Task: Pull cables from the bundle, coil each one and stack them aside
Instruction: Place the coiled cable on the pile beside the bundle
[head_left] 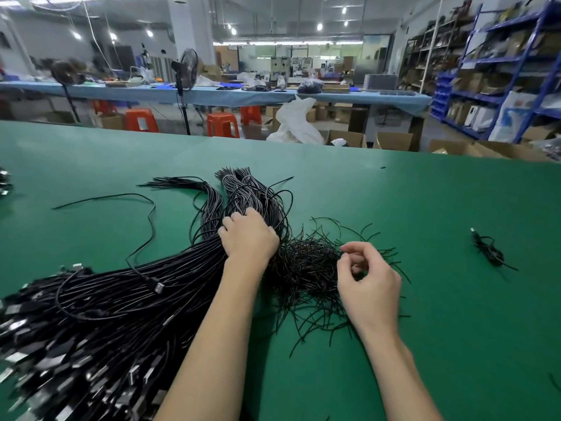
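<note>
Left hand: your left hand [247,235] lies palm down on the bundle [127,299], fingers curled into the cables where they bend; it looks like a grip on a few strands, though the fingertips are hidden among them.
Right hand: your right hand [365,281] hangs over the ties [306,268], thumb and forefinger brought close in a pinch; whether a strand sits between them is hard to tell.
Bundle: it runs from under your left hand back toward your left elbow, plug ends fanned out beside that forearm, and folds away beyond your knuckles.
Loose cable [142,235]: it snakes off to the left of your left hand, one plug resting on the bundle.
Ties: a tangle of short black pieces between your two hands and under your right wrist.
Coil [488,250]: one small coiled cable lies well to the right of your right hand.
Table [425,192]: green, under everything.
</note>
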